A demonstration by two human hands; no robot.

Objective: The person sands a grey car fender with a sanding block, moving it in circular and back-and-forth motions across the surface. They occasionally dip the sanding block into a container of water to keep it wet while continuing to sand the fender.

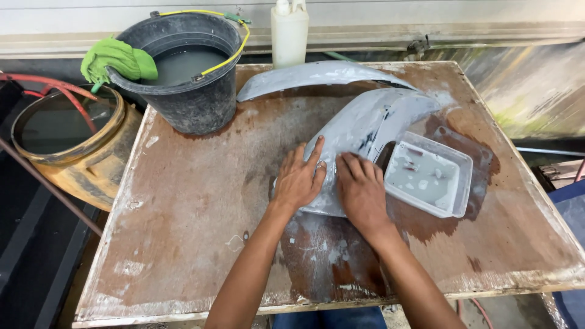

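Note:
A curved grey body panel, wet and dull, lies on the worn brown wooden table. My left hand rests flat on the panel's near end, fingers spread. My right hand presses on the panel just beside it, fingers together; whether anything lies under the palm is hidden. A second grey curved panel lies behind the first. A clear plastic tub with cloudy water sits right of my right hand.
A black bucket of murky water with a green cloth on its rim stands at the table's back left corner. A white plastic bottle stands at the back. A yellowish drum with red hoses is left of the table.

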